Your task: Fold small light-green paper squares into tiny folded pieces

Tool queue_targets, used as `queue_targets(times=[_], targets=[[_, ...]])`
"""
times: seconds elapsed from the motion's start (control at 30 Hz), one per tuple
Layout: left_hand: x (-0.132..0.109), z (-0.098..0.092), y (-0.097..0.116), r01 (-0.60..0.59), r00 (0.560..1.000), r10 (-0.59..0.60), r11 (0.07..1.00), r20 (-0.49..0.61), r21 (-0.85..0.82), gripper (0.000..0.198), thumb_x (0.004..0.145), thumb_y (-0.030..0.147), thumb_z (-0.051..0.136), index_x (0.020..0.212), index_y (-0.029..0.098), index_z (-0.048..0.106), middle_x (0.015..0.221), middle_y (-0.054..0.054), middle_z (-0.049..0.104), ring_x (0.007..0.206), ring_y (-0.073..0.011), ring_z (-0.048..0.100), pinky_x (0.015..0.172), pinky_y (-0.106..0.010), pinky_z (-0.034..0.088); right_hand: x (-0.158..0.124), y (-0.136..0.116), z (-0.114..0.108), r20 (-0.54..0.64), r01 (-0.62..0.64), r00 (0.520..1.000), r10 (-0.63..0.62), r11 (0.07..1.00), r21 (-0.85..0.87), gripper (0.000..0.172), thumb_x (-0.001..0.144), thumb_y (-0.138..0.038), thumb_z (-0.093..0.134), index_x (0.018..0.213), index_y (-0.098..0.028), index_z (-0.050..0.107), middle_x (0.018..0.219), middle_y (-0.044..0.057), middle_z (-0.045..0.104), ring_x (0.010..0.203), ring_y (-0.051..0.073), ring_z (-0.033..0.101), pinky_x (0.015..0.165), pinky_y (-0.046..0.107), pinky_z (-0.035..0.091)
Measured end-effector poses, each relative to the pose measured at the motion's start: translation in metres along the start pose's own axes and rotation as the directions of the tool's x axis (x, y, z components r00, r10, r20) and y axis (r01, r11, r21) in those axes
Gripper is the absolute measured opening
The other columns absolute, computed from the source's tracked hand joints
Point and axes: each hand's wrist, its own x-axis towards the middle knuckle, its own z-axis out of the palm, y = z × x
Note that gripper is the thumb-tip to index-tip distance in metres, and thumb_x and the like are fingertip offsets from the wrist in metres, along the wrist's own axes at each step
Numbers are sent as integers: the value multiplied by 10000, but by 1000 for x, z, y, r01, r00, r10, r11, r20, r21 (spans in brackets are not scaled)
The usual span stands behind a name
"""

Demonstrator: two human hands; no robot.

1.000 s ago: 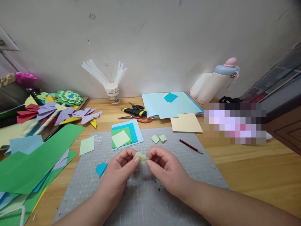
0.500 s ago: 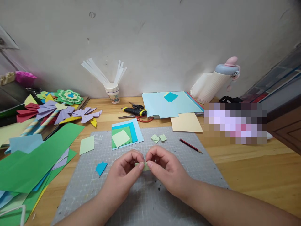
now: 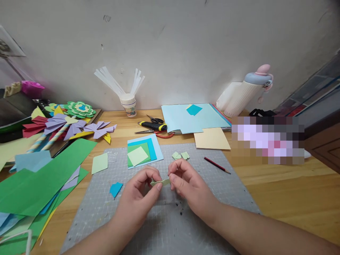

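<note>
My left hand [image 3: 143, 188] pinches a small folded piece of light green paper [image 3: 165, 182] between thumb and fingers, above the grey cutting mat [image 3: 159, 226]. At the paper's right end, my right hand [image 3: 190, 184] is closed with thumb against fingertips; part of that edge is hidden behind them. Just beyond the right hand lie two small light green paper cutouts [image 3: 176, 155]. A blue paper scrap [image 3: 115, 190] rests left of my left hand. Farther back is a stack of square papers in blue and green, topped by a pale green square [image 3: 137, 156].
A pencil [image 3: 217, 165] lies on the mat's right side. Behind the mat are scissors [image 3: 155, 119], a black-and-yellow utility knife [image 3: 152, 125] and a paper cup [image 3: 128, 105] with white strips. Green sheets [image 3: 47, 184] and paper flowers [image 3: 81, 109] crowd the left; a bottle [image 3: 247, 92] stands back right.
My right hand has shifted slightly right, away from the left thumb, exposing more of the light green paper's right end. The left hand keeps its pinch. The view has shifted slightly.
</note>
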Motion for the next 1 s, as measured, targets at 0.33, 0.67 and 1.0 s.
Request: queue_targets(times=[0.33,0.67,1.0], targets=[[-4,-3,3,180,970,-128,950,207,-257,61,785,273,614,747,225,612,1061,-26,427,937,-183,476,741,-264,433,8,-4,-4,530,-697,696,484,634,336,207,806,-377,498,792,-171,518,627,-17,504,432,65,477,342,159,133],[0,2,-1,160,987,-163,969,1,-188,92,820,312,551,831,221,536,846,-1,484,814,-160,436,741,-256,358,6,-4,2,101,-310,951,293,902,299,218,762,-312,634,732,-176,466,569,-63,470,438,38,349,404,175,146],[2,0,2,129,992,-127,990,25,-62,111,745,209,488,652,197,429,734,4,425,701,-153,411,645,-254,339,-1,-5,4,218,-77,973,79,997,-18,64,787,-206,519,846,-186,508,725,-28,480,628,101,424,573,230,338]])
